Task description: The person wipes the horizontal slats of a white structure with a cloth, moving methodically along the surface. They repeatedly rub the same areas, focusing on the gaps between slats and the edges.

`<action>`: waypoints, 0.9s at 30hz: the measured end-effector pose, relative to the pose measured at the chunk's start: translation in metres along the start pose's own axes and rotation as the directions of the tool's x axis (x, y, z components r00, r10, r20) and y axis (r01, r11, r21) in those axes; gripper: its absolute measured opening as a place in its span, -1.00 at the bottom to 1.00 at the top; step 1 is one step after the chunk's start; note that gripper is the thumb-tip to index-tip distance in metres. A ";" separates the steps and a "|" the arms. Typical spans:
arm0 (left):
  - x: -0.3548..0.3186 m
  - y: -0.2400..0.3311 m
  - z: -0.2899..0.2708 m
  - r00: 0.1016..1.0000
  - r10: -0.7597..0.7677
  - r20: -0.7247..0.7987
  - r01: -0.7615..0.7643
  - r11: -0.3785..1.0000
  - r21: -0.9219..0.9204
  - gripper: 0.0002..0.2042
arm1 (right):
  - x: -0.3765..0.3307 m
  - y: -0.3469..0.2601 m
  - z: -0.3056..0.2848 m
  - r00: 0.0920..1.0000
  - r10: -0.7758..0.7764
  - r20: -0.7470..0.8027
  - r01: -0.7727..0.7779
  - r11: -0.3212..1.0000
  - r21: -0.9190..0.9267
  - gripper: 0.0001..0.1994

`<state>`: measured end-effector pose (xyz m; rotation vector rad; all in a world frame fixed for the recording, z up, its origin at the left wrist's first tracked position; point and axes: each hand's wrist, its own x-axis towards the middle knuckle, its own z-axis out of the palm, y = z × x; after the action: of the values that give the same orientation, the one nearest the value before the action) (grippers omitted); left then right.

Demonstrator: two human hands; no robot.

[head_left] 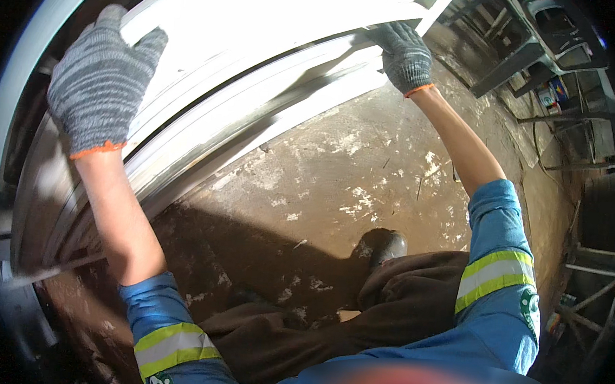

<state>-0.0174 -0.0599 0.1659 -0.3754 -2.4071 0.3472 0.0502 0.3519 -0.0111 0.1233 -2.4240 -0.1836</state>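
A stack of long, pale metal strips [243,96] runs from lower left to upper right, bright with glare. My left hand [99,84], in a grey knit glove with an orange cuff, lies on the stack's left part with its fingers spread over the top strip. My right hand [406,56], gloved the same way, grips the edge of a strip far to the right. Both forearms are bare, with blue sleeves and yellow reflective bands above the elbows.
Below the strips lies a stained brown concrete floor [337,173], where my dark boot [383,244] and brown trouser legs stand. Grey metal frames and a rack [535,44] fill the upper right. More metal bars [591,280] sit at the right edge.
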 end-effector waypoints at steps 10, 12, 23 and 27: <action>0.001 0.014 -0.021 0.999 -0.029 0.043 0.027 0.998 0.052 -0.40 | 0.013 -0.127 -0.021 0.985 -0.109 0.135 0.096 0.991 0.095 -0.47; 0.001 0.020 -0.029 0.998 -0.017 0.063 0.016 1.000 0.020 -0.44 | 0.017 -0.112 -0.022 0.983 -0.150 0.101 0.134 0.979 0.150 -0.49; 0.001 0.018 -0.033 0.991 -0.082 0.103 0.074 0.994 0.077 -0.42 | 0.009 -0.056 -0.012 0.964 -0.215 -0.157 0.244 0.949 0.198 -0.72; 0.001 0.022 -0.024 0.989 -0.101 0.107 0.094 0.994 0.063 -0.39 | -0.002 0.004 0.003 0.998 -0.027 0.062 0.021 0.995 0.099 -0.66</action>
<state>0.0016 -0.0354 0.1769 -0.2167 -2.5067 0.4020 0.0501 0.3562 -0.0139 0.1942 -2.4958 -0.0801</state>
